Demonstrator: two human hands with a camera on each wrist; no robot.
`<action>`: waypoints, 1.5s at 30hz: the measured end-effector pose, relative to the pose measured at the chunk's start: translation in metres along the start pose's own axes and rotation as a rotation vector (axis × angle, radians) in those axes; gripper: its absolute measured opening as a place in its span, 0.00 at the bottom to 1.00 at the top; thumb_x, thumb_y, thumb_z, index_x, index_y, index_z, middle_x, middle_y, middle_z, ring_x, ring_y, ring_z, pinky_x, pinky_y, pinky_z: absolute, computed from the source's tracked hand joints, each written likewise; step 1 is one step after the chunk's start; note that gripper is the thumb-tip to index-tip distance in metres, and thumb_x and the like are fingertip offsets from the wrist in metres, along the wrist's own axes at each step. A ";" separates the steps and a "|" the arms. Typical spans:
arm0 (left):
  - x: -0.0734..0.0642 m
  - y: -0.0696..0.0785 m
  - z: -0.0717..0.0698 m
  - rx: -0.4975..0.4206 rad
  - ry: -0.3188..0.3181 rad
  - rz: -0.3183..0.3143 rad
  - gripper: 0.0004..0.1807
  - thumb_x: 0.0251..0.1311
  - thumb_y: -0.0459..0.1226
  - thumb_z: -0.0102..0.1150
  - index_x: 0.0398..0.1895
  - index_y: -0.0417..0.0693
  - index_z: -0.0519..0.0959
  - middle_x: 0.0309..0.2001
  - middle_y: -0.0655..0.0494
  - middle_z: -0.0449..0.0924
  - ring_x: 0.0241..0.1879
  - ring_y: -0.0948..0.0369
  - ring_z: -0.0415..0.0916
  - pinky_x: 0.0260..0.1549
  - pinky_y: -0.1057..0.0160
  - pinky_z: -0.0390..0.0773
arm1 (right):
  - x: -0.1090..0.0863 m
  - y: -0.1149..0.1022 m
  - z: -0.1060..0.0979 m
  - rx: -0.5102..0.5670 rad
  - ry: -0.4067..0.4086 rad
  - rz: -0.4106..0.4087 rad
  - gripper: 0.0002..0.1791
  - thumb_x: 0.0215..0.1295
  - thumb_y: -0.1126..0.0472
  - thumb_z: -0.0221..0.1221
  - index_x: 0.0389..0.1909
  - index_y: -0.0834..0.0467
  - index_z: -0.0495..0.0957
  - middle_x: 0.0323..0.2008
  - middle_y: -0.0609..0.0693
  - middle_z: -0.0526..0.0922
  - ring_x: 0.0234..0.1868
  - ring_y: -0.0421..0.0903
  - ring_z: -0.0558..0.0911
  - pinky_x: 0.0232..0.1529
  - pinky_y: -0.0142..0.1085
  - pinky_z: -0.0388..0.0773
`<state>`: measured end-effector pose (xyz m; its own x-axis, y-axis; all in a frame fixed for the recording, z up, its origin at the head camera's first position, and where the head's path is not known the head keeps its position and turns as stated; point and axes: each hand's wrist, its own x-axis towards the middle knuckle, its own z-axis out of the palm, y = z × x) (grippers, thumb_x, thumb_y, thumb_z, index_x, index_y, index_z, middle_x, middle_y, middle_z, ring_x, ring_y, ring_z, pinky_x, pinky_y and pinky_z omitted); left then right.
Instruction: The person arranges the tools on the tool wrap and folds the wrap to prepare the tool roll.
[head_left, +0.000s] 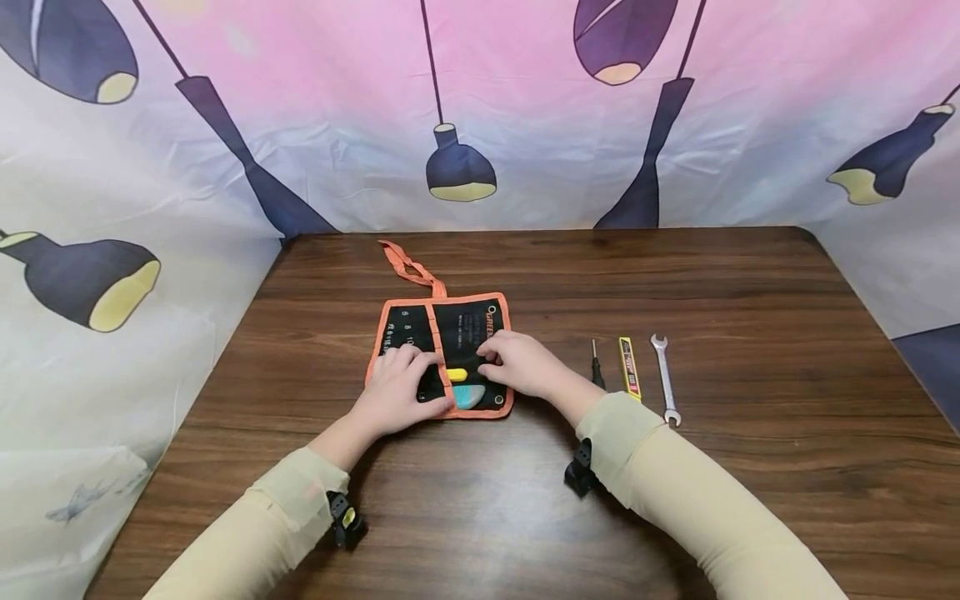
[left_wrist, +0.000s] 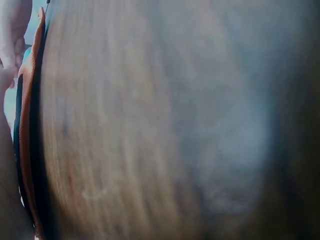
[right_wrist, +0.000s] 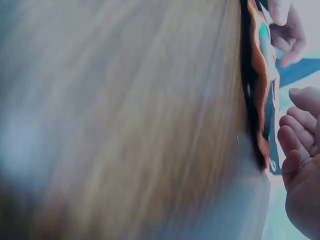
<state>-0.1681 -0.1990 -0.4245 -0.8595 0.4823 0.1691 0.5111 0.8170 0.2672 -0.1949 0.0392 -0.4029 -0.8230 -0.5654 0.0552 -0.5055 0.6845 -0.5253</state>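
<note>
A black tool pouch (head_left: 461, 325) with orange edging lies unrolled on the table. My left hand (head_left: 397, 392) rests on its pocketed left part, thumb near the orange pocket edge. From that pocket stick out a yellow end (head_left: 457, 375) and a rounded teal end (head_left: 469, 397); the rest of both is hidden inside. Over the pouch's right side is my right hand (head_left: 521, 364), its fingers loosely bent. Nothing shows in that hand (right_wrist: 305, 145) in the right wrist view. The left wrist view catches mostly table and the pouch's orange edge (left_wrist: 29, 100).
To the right lie a small screwdriver (head_left: 596, 367) with a dark handle, partly behind the right forearm, a narrow yellow printed pack (head_left: 630, 367) and a double open-ended wrench (head_left: 665, 379). An orange tie strap (head_left: 408, 267) trails from the pouch's far edge on the wooden table (head_left: 480, 500).
</note>
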 end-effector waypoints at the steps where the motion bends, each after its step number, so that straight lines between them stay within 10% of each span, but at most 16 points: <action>1: 0.000 0.001 0.000 0.014 0.004 -0.024 0.34 0.50 0.62 0.58 0.55 0.51 0.73 0.44 0.51 0.67 0.43 0.52 0.61 0.43 0.51 0.60 | -0.002 0.002 -0.002 0.004 0.008 0.013 0.14 0.62 0.57 0.60 0.46 0.59 0.80 0.37 0.48 0.78 0.39 0.42 0.77 0.43 0.37 0.73; 7: 0.001 0.003 0.004 0.065 0.015 -0.119 0.36 0.51 0.63 0.55 0.58 0.54 0.72 0.43 0.50 0.66 0.40 0.51 0.61 0.39 0.50 0.60 | -0.012 0.015 -0.017 0.031 0.042 0.060 0.15 0.62 0.57 0.59 0.47 0.60 0.80 0.37 0.49 0.77 0.38 0.42 0.77 0.41 0.36 0.74; 45: 0.006 0.003 0.010 0.114 -0.024 -0.093 0.36 0.51 0.67 0.51 0.62 0.66 0.71 0.35 0.55 0.57 0.32 0.54 0.53 0.31 0.56 0.52 | -0.116 0.098 -0.077 -0.001 0.275 0.211 0.16 0.61 0.58 0.61 0.46 0.63 0.80 0.36 0.52 0.78 0.37 0.47 0.76 0.38 0.42 0.72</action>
<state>-0.1716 -0.1908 -0.4322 -0.9038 0.4092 0.1251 0.4259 0.8885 0.1708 -0.1695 0.2074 -0.3951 -0.9484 -0.2661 0.1725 -0.3168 0.7735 -0.5489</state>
